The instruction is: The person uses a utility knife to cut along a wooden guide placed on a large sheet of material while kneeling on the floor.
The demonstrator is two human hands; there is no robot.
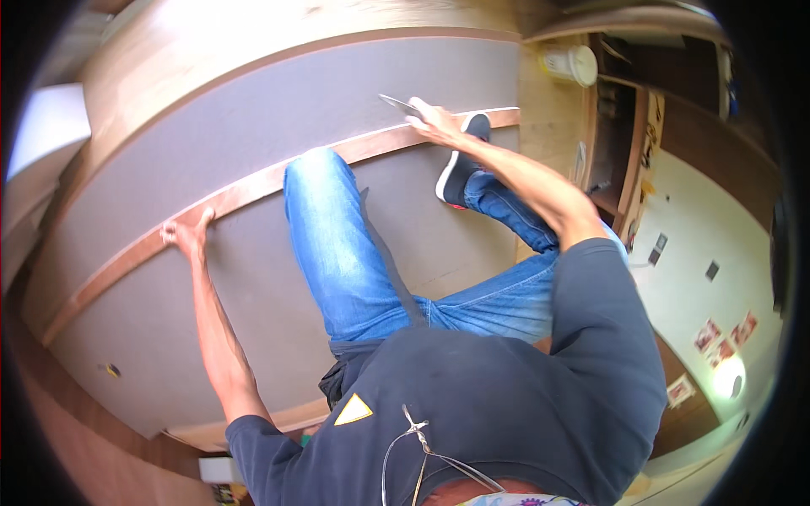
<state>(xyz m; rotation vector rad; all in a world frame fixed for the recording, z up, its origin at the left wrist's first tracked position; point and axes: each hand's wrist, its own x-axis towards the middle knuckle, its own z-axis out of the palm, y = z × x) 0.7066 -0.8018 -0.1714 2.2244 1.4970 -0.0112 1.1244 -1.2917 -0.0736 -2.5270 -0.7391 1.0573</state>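
A long reddish-brown wooden strip (245, 191) lies slantwise across a large grey board (245, 291). My left hand (190, 236) grips the strip toward its left part, fingers curled at its far edge and thumb apart along it. In my right hand (435, 123), closed around its handle end, is a knife (396, 104) with a pointed metal blade, just beyond the strip's far edge. The blade points left over the grey surface; whether it touches cannot be told. My bent knee (319, 169) rests on or right at the strip's middle, and my dark shoe (462, 164) is near its right end.
Light wood (337, 18) runs along the board's far edge. A white tub (580, 66) stands at the far right beside open wooden shelving (614, 126). A white box-like object (51, 126) is at the left rim. A small dark and yellow object (112, 370) lies at the lower left.
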